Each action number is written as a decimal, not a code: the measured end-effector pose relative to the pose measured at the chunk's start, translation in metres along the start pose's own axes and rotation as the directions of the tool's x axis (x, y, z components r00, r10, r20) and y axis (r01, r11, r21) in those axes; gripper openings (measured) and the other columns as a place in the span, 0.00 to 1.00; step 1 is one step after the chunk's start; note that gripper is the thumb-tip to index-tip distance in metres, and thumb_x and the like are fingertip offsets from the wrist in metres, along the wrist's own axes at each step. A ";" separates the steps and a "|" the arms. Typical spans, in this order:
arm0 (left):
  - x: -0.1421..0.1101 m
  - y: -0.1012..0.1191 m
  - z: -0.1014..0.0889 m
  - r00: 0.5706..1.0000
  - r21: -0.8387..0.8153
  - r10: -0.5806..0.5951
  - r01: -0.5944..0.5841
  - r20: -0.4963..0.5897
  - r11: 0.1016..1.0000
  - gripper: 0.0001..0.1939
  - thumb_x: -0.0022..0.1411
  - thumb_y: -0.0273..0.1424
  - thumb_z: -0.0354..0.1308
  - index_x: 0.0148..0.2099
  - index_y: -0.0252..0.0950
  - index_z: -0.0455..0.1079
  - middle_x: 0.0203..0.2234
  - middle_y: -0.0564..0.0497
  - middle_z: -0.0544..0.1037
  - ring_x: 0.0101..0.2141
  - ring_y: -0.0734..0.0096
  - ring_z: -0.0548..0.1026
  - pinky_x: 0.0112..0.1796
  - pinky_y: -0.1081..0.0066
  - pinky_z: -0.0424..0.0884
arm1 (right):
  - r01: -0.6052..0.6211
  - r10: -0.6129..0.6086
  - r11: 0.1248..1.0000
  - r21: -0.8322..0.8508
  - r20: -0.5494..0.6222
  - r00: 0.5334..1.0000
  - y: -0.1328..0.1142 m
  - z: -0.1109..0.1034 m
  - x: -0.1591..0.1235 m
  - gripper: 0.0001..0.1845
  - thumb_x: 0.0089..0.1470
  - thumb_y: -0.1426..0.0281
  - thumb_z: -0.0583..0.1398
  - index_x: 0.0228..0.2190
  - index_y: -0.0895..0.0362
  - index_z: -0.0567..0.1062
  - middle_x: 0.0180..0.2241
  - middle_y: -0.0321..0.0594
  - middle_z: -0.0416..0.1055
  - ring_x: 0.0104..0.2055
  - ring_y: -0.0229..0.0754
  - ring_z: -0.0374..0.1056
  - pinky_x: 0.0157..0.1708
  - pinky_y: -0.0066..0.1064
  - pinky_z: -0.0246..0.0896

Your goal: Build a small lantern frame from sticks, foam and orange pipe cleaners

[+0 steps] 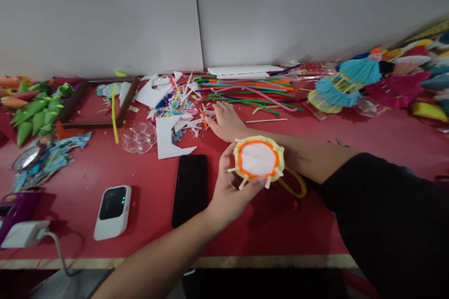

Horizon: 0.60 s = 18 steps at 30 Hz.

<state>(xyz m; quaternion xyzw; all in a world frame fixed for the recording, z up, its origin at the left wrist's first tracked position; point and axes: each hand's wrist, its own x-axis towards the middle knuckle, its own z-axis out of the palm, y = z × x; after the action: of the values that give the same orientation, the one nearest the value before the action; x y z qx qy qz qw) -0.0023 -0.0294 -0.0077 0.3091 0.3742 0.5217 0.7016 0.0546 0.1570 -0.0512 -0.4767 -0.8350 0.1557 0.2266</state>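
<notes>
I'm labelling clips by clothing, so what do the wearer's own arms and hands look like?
The right hand and left hand are both ungloved, and no watch or bracelet shows. A plain, loose black sleeve covers the right upper arm, leaving much of that forearm bare. The left forearm is bare as far as it shows.

The one view looks from the person's head, forward and down across a red table (150, 201) to a pale wall (105, 18) behind it. It sits close above the work, taking in the table's near edge (287, 261) low down, with the left hand (226, 187) and right hand (228, 124) around its middle.
</notes>
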 end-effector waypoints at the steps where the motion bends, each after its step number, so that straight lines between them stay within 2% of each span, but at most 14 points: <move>1: 0.000 0.000 0.000 1.000 -0.005 0.000 0.000 0.005 1.000 0.47 0.53 0.33 0.75 0.68 0.44 0.53 0.56 0.42 0.78 0.54 0.57 0.79 0.56 0.54 0.76 | -0.004 0.004 1.000 0.004 0.008 1.000 -0.002 0.002 0.002 0.39 0.67 0.55 0.51 0.63 0.76 0.64 0.66 0.70 0.60 0.72 0.63 0.52 0.72 0.58 0.44; 5: -0.001 0.002 0.001 1.000 -0.012 -0.016 0.016 0.012 1.000 0.48 0.53 0.33 0.75 0.69 0.44 0.53 0.52 0.43 0.81 0.51 0.56 0.81 0.55 0.54 0.77 | 0.074 -0.075 0.997 0.023 0.037 0.997 -0.014 0.004 0.019 0.33 0.66 0.58 0.54 0.64 0.66 0.66 0.68 0.56 0.61 0.72 0.51 0.54 0.72 0.44 0.49; 8: 0.000 0.003 0.001 1.000 -0.002 -0.015 0.015 0.006 1.000 0.49 0.53 0.34 0.75 0.70 0.46 0.53 0.50 0.44 0.82 0.49 0.57 0.82 0.52 0.55 0.78 | 0.099 -0.099 0.995 0.010 0.005 0.995 -0.017 -0.003 0.029 0.23 0.67 0.66 0.52 0.57 0.62 0.72 0.64 0.51 0.67 0.67 0.47 0.60 0.69 0.40 0.54; 11: -0.001 0.003 0.002 1.000 -0.009 -0.030 0.030 0.000 0.999 0.49 0.53 0.35 0.75 0.70 0.46 0.53 0.50 0.44 0.81 0.48 0.57 0.82 0.52 0.55 0.79 | 0.044 -0.046 0.999 -0.029 -0.052 0.998 -0.006 -0.017 0.025 0.20 0.67 0.71 0.46 0.46 0.60 0.76 0.51 0.53 0.75 0.55 0.50 0.68 0.60 0.42 0.62; 14: -0.001 0.003 0.002 1.000 -0.017 -0.029 0.029 -0.007 0.999 0.48 0.52 0.36 0.76 0.69 0.45 0.54 0.51 0.44 0.81 0.49 0.56 0.81 0.53 0.54 0.78 | -0.027 0.021 0.997 -0.078 -0.077 0.997 0.014 -0.032 0.011 0.20 0.66 0.71 0.45 0.39 0.58 0.76 0.41 0.53 0.76 0.46 0.53 0.70 0.51 0.46 0.65; 16: -0.001 0.003 0.001 1.000 -0.024 -0.026 0.026 -0.004 0.999 0.48 0.52 0.36 0.76 0.68 0.45 0.54 0.51 0.44 0.81 0.51 0.56 0.81 0.55 0.53 0.77 | -0.078 0.069 0.990 -0.121 -0.079 0.994 0.030 -0.042 0.001 0.18 0.63 0.73 0.47 0.39 0.60 0.76 0.39 0.56 0.75 0.44 0.57 0.69 0.50 0.50 0.65; 18: -0.002 0.002 0.001 0.999 -0.018 -0.047 0.047 0.001 0.999 0.48 0.52 0.36 0.76 0.69 0.44 0.53 0.49 0.44 0.82 0.50 0.55 0.81 0.55 0.52 0.77 | -0.117 0.106 0.980 -0.161 -0.075 0.991 0.044 -0.049 -0.004 0.16 0.59 0.74 0.50 0.40 0.65 0.76 0.40 0.61 0.74 0.47 0.62 0.68 0.53 0.56 0.62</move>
<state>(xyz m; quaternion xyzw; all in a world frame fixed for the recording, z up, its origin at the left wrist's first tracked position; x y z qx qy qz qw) -0.0032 -0.0304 -0.0054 0.2939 0.3765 0.5082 0.7166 0.1141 0.1772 -0.0309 -0.5449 -0.8089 0.0826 0.2047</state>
